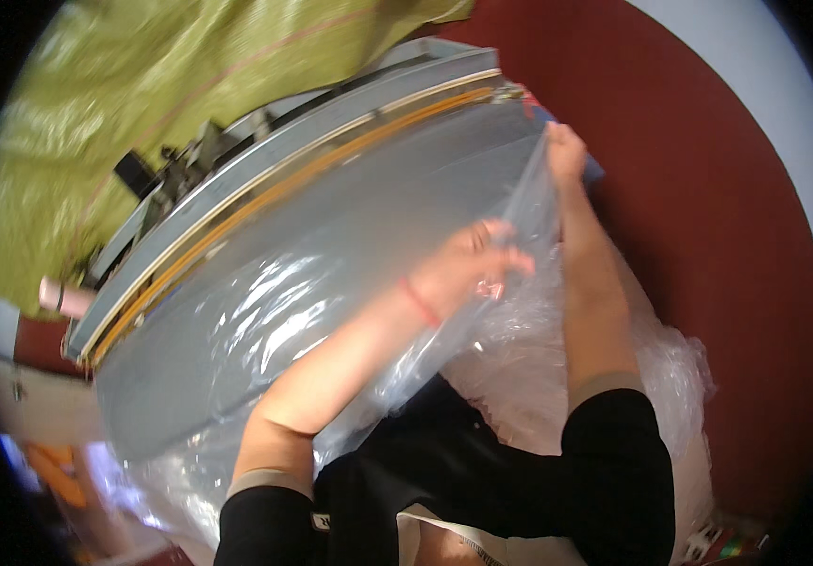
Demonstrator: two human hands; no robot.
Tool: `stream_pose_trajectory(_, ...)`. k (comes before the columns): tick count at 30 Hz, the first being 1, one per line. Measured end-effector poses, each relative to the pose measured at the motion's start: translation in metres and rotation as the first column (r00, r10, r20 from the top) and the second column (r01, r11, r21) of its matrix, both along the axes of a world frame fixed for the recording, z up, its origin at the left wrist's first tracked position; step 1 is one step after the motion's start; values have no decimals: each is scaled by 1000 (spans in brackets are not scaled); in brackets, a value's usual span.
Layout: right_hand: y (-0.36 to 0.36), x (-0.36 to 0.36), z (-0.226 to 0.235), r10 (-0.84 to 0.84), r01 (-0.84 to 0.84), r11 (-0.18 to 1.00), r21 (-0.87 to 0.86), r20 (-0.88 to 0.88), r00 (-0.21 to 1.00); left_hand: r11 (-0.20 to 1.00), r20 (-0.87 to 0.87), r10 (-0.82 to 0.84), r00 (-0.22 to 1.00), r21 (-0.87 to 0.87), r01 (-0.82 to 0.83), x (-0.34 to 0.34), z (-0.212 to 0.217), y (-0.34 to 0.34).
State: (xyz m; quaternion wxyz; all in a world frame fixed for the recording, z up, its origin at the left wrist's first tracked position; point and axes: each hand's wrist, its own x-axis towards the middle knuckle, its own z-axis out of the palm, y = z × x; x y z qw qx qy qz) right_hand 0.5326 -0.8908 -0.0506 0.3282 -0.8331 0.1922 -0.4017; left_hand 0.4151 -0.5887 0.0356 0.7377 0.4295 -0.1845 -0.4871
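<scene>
A wide sheet of clear plastic film (279,302) stretches over the grey table of a long machine and hangs down toward my body. My right hand (566,153) is closed on the film's edge near the table's far right corner, pulling it into a taut fold. Somewhat blurred, my left hand (487,257) is over the film left of that fold, its fingers apart. A red band circles my left wrist. Whether the left fingertips touch the film cannot be made out.
Behind the table runs a long metal bar (284,132) with an orange strip. Yellow-green sheeting (152,85) covers what lies beyond. A pink cylinder (65,297) is by the bar's left end. Crumpled clear film (671,377) bunches beside my right arm, over the dark red floor (737,274).
</scene>
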Motion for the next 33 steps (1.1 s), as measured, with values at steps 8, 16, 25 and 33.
stream_pose_trajectory(8, -28, 7, -7, 112, -111, 977, -180, -4, 994, 839, 28, 73, 997, 539, -77, -134, -7, 327)
stream_pose_trajectory(16, -10, 5, 4, -116, 16, 964, -266, -366, 923, -119, 703, 393, 592, 678, -726, -225, 98, 597)
stream_pose_trajectory(25, -14, 2, 10, -180, 61, 956, -287, -407, 896, 27, 882, -466, -61, -54, -998, -132, 57, 486)
stream_pose_trajectory(33, -25, 12, 0, -111, 21, 977, -214, -414, 903, -179, 787, -516, 338, 287, -941, -79, -51, 542)
